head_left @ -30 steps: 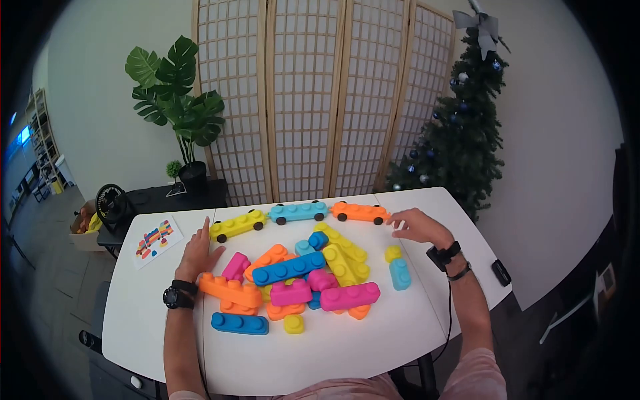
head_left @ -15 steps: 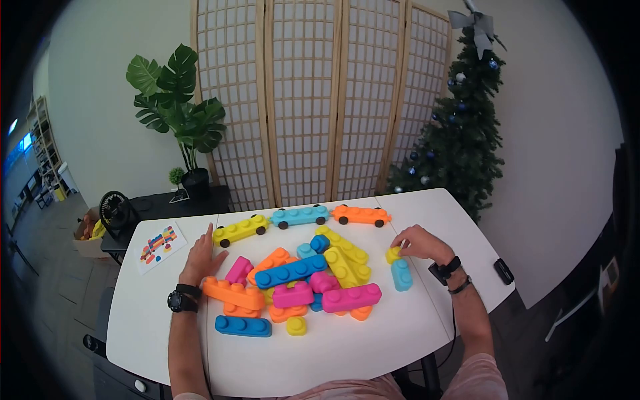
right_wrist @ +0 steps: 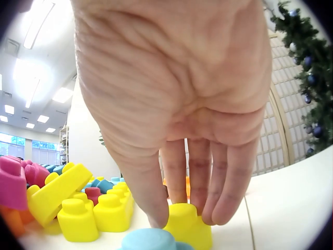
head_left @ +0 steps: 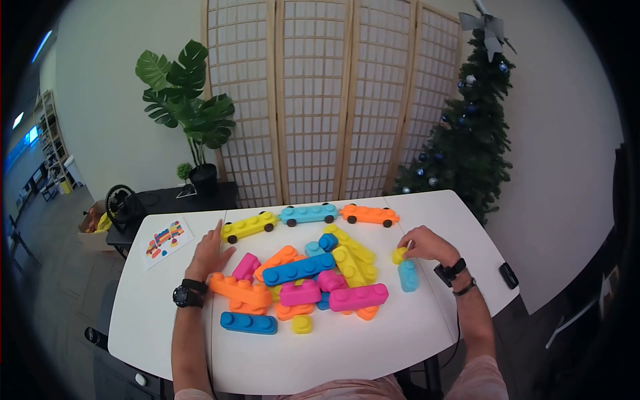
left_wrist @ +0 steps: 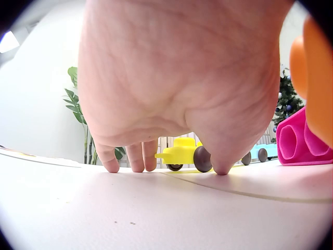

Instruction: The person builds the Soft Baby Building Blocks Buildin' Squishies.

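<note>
My right hand (head_left: 430, 245) pinches a small yellow building block (head_left: 399, 256) at the right of the table; the right wrist view has the thumb on one side of this block (right_wrist: 188, 230) and the fingers on the other. Just in front of it is a light blue block (head_left: 408, 277). My left hand (head_left: 209, 253) rests its fingertips on the table, fingers extended, beside the yellow wheeled car (head_left: 249, 227). A light blue car (head_left: 308, 214) and an orange car (head_left: 369, 214) continue the row along the back.
A pile of blocks fills the middle, among them a long blue one (head_left: 299, 269), a pink one (head_left: 359, 297) and an orange one (head_left: 241, 291). Nearer me lie a blue block (head_left: 248, 323) and a yellow one (head_left: 302, 325). A picture sheet (head_left: 167, 243) lies at left.
My right hand has moved down from beside the orange car to the small yellow block and taken hold of it. The left hand stays by the yellow car. The head view shifts slightly.
</note>
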`<action>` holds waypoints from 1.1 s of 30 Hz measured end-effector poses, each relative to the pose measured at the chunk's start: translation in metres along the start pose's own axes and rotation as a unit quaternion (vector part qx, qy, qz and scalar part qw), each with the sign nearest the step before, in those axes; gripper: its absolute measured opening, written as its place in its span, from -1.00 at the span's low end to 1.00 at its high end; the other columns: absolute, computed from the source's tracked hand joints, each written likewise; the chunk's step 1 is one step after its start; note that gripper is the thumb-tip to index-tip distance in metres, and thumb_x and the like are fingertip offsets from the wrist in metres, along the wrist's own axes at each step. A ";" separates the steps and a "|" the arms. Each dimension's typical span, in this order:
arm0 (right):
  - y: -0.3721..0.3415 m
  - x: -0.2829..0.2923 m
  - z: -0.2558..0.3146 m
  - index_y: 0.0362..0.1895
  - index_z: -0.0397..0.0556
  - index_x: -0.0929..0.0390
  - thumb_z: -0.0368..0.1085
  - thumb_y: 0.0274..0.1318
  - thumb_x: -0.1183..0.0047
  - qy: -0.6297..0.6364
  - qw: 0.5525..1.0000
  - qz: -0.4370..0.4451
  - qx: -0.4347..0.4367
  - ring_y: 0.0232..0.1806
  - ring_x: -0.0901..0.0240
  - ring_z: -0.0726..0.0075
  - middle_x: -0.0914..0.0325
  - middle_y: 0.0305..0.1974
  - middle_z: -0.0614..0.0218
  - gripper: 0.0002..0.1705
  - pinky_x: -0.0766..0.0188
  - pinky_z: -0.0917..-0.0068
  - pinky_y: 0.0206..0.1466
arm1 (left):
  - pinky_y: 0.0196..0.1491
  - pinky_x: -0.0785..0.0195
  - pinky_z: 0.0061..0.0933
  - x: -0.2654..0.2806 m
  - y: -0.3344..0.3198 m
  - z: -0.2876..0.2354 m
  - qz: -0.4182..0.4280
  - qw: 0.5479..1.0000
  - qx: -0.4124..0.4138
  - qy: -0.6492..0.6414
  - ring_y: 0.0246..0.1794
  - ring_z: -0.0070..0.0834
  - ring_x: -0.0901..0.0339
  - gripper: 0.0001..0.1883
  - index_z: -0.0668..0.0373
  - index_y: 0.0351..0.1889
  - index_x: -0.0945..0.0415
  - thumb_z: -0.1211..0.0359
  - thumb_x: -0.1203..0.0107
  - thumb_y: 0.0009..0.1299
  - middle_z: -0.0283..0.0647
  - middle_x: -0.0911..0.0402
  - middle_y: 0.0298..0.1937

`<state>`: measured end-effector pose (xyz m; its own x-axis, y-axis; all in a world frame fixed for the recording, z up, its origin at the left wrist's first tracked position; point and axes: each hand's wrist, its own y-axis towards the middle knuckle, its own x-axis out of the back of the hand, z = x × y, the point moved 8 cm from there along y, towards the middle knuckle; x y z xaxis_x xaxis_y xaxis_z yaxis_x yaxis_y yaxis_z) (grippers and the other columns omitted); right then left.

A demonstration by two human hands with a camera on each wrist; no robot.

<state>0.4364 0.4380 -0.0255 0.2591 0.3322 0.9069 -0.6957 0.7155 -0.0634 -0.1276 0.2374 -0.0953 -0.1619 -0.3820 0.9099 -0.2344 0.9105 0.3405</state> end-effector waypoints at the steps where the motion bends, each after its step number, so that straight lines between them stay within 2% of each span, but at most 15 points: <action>1: 0.002 -0.002 0.003 0.02 -0.12 -0.85 -0.37 0.06 -0.47 0.002 1.000 0.006 0.011 -0.16 -0.82 0.19 -0.86 -0.14 0.14 -0.62 -0.72 0.34 0.00 | 0.27 -0.53 0.04 0.004 0.000 -0.007 0.006 1.000 -0.007 -0.011 0.22 0.12 -0.59 0.07 0.17 0.79 0.05 0.04 -0.38 0.48 0.18 -0.59 0.27; 3: 0.003 0.002 0.006 0.01 -0.13 -0.85 -0.38 0.06 -0.47 -0.026 1.000 0.007 0.007 -0.15 -0.81 0.21 -0.86 -0.14 0.14 -0.63 -0.71 0.33 0.01 | 0.27 -0.54 0.05 0.008 0.000 -0.012 0.011 1.000 -0.021 -0.020 0.22 0.13 -0.60 0.01 -0.03 0.80 -0.01 0.05 -0.37 0.49 0.15 -0.58 0.28; 7: 0.011 0.004 0.009 0.01 -0.14 -0.84 -0.40 0.06 -0.47 -0.025 1.000 0.015 0.008 -0.14 -0.78 0.23 -0.86 -0.13 0.14 -0.63 -0.70 0.34 0.03 | 0.31 -0.54 0.02 0.004 0.000 -0.008 0.012 1.000 -0.023 -0.013 0.27 0.11 -0.59 -0.03 -0.10 0.80 -0.02 0.03 -0.34 0.52 0.14 -0.58 0.30; 11: 0.027 0.031 0.009 0.02 -0.15 -0.82 -0.45 0.10 -0.44 0.010 0.999 -0.040 0.019 -0.16 -0.75 0.26 -0.84 -0.13 0.17 -0.65 -0.68 0.38 0.01 | 0.33 -0.52 0.01 0.004 -0.001 -0.008 0.027 0.999 0.004 -0.021 0.30 0.10 -0.58 -0.05 -0.17 0.80 -0.04 0.01 -0.32 0.53 0.14 -0.57 0.34; 13: 0.040 0.050 0.010 0.03 -0.16 -0.81 -0.48 0.11 -0.42 0.020 0.991 -0.107 0.073 -0.17 -0.75 0.25 -0.83 -0.14 0.18 -0.65 -0.68 0.36 0.00 | 0.34 -0.52 0.00 0.000 0.001 -0.007 0.022 1.000 -0.007 -0.014 0.30 0.10 -0.58 -0.06 -0.18 0.80 -0.06 0.01 -0.32 0.53 0.13 -0.57 0.34; 15: 0.055 0.062 0.012 0.01 -0.18 -0.81 -0.50 0.11 -0.41 0.020 0.989 -0.134 0.065 -0.18 -0.76 0.24 -0.83 -0.15 0.17 -0.67 -0.70 0.33 0.00 | 0.34 -0.52 0.00 0.000 0.000 -0.005 0.017 1.000 -0.020 -0.007 0.30 0.09 -0.58 -0.07 -0.19 0.80 -0.08 0.01 -0.32 0.52 0.12 -0.56 0.34; 17: 0.067 0.075 0.004 -0.03 -0.20 -0.82 -0.51 0.09 -0.38 -0.002 0.980 -0.188 0.063 -0.17 -0.78 0.16 -0.83 -0.15 0.10 -0.70 -0.71 0.29 -0.01 | 0.34 -0.52 0.00 0.001 0.001 -0.008 0.024 1.000 -0.017 0.011 0.29 0.09 -0.58 -0.09 -0.21 0.78 -0.12 0.02 -0.33 0.52 0.10 -0.57 0.33; 19: 0.083 0.080 -0.002 -0.07 -0.22 -0.82 -0.53 0.06 -0.36 -0.014 0.976 -0.203 0.082 -0.16 -0.79 0.05 -0.82 -0.15 0.01 -0.71 -0.71 0.27 0.00 | 0.33 -0.52 0.00 0.001 0.000 -0.008 0.007 1.000 -0.027 -0.010 0.29 0.09 -0.58 -0.10 -0.20 0.77 -0.16 0.05 -0.34 0.51 0.09 -0.58 0.31; 21: 0.094 0.082 -0.006 -0.06 -0.23 -0.81 -0.53 0.04 -0.35 -0.026 0.976 -0.209 0.063 -0.13 -0.80 -0.04 -0.81 -0.15 -0.05 -0.69 -0.72 0.25 0.05 | 0.31 -0.52 0.01 0.004 0.000 -0.011 0.010 0.999 -0.029 -0.022 0.26 0.08 -0.59 -0.11 -0.18 0.76 -0.18 0.10 -0.36 0.50 0.08 -0.61 0.28; 23: 0.103 0.080 -0.012 -0.05 -0.23 -0.82 -0.54 0.04 -0.34 -0.036 0.977 -0.208 0.043 -0.10 -0.80 -0.05 -0.81 -0.14 -0.05 -0.69 -0.72 0.23 0.09 | 0.41 -0.45 -0.02 0.007 0.000 -0.015 0.045 0.998 -0.009 -0.035 0.33 0.10 -0.55 -0.09 -0.13 0.78 -0.15 0.13 -0.36 0.51 0.12 -0.58 0.33; 27: 0.120 0.066 -0.026 -0.02 -0.20 -0.83 -0.50 0.03 -0.35 -0.063 0.978 -0.197 0.039 -0.09 -0.82 0.00 -0.83 -0.14 -0.03 -0.65 -0.73 0.24 0.09 | 0.41 -0.44 -0.03 0.010 -0.002 -0.018 0.045 0.998 -0.010 -0.030 0.34 0.08 -0.54 -0.10 -0.12 0.78 -0.14 0.13 -0.35 0.52 0.11 -0.58 0.33; 29: 0.125 0.060 -0.032 -0.03 -0.20 -0.83 -0.51 0.03 -0.35 -0.074 0.977 -0.197 0.038 -0.08 -0.82 -0.02 -0.83 -0.14 -0.04 -0.65 -0.72 0.23 0.10 | 0.30 -0.52 0.01 0.012 -0.001 -0.019 0.016 0.999 -0.031 -0.025 0.24 0.06 -0.58 -0.12 -0.15 0.76 -0.18 0.11 -0.36 0.51 0.07 -0.61 0.26; 33: 0.127 0.051 -0.042 -0.06 -0.22 -0.83 -0.51 0.01 -0.35 -0.061 0.980 -0.188 0.023 -0.07 -0.82 -0.06 -0.83 -0.14 -0.06 -0.67 -0.72 0.20 0.11 | 0.30 -0.52 -0.01 0.012 -0.002 -0.019 0.017 0.999 -0.033 -0.026 0.24 0.06 -0.58 -0.12 -0.13 0.76 -0.19 0.12 -0.35 0.51 0.07 -0.62 0.26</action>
<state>0.3900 0.5715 -0.0046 0.4224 -0.0271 0.9060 -0.5974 0.7434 0.3008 -0.1107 0.2344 -0.0800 -0.2194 -0.3570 0.9080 -0.1646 0.9308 0.3263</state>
